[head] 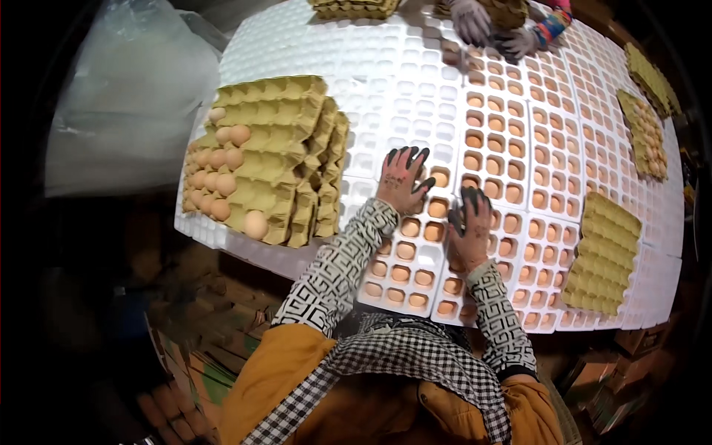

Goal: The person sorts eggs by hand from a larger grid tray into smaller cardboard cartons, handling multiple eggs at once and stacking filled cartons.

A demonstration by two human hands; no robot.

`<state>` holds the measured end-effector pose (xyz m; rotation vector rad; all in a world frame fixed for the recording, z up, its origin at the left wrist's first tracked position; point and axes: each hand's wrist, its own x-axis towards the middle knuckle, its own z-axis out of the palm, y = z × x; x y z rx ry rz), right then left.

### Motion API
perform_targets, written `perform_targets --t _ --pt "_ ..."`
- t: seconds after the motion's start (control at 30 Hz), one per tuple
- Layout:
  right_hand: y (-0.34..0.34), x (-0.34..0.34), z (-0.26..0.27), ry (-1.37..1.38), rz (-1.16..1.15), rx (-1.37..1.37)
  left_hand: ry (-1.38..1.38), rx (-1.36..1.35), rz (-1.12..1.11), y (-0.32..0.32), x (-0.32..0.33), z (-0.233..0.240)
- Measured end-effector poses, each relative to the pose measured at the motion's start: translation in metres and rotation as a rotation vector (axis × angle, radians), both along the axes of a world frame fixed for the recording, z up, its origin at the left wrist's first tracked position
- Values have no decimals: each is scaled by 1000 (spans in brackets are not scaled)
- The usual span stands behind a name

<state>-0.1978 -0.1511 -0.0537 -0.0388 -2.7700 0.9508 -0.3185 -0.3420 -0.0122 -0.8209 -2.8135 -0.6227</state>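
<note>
My left hand (401,181), in a glove with dark fingertips, lies over the white foam egg trays (356,192), just left of an egg (439,178) in its cell. My right hand (473,225), gloved alike, rests over the filled cells further right; what lies under its fingers is hidden. Brown eggs fill many cells around both hands, and one cell (428,255) between my forearms holds no egg. To the left stands a stack of yellowish pulp egg trays (267,144), its top tray partly filled with eggs (221,183). Whether either hand grips an egg cannot be told.
Across the table a co-worker's gloved hands (471,23) are beside more pulp trays (509,14). A pulp tray (603,253) lies at right, another with eggs (645,133) behind it. Clear plastic sheeting (128,105) hangs at left. Flattened cardboard (217,367) is below the table edge.
</note>
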Motion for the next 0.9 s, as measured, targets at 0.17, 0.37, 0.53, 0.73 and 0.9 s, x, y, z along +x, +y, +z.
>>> perform_targets --t 0.17,0.37,0.53,0.73,0.9 --pt "-23 -36 59 313 -81 -524 48 441 -141 -59 71 109" --pt "-105 -106 103 84 24 230 398 468 -142 -218 103 217" --pt "-109 -96 31 -104 -40 240 315 507 197 -328 86 226" --pt "-102 -82 37 104 -164 107 201 121 138 -358 1 214" --pt "-188 -125 183 357 -28 -436 199 -146 -40 -352 -34 206"
